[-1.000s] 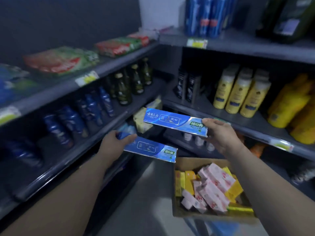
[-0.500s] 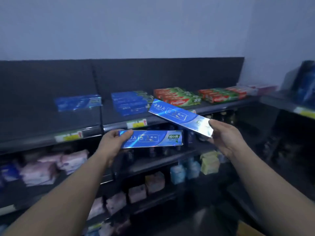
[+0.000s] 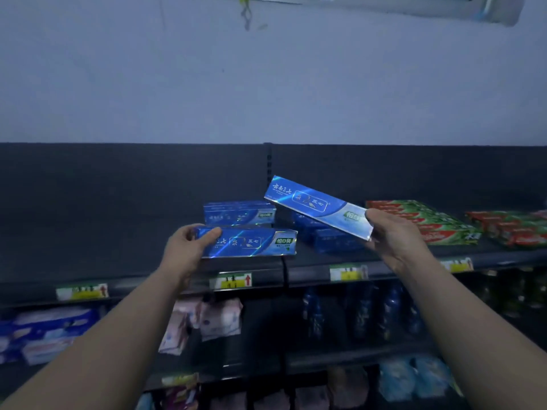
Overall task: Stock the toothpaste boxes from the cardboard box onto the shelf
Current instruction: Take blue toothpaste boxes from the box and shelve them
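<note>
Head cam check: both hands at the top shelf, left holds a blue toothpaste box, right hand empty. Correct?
Not quite. The right hand isn't empty: it grips a second blue toothpaste box by its right end, tilted. The rest stands: the left hand holds a blue box by its left end, at the top shelf. The head view shows this.

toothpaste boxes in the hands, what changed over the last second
Both hands carried their boxes up from near the cardboard box, now out of view, to the top shelf. The left hand holds its blue toothpaste box level before the stacked blue boxes; the right hand holds the other box tilted, higher. Unchanged: each hand grips one box by an end.
</note>
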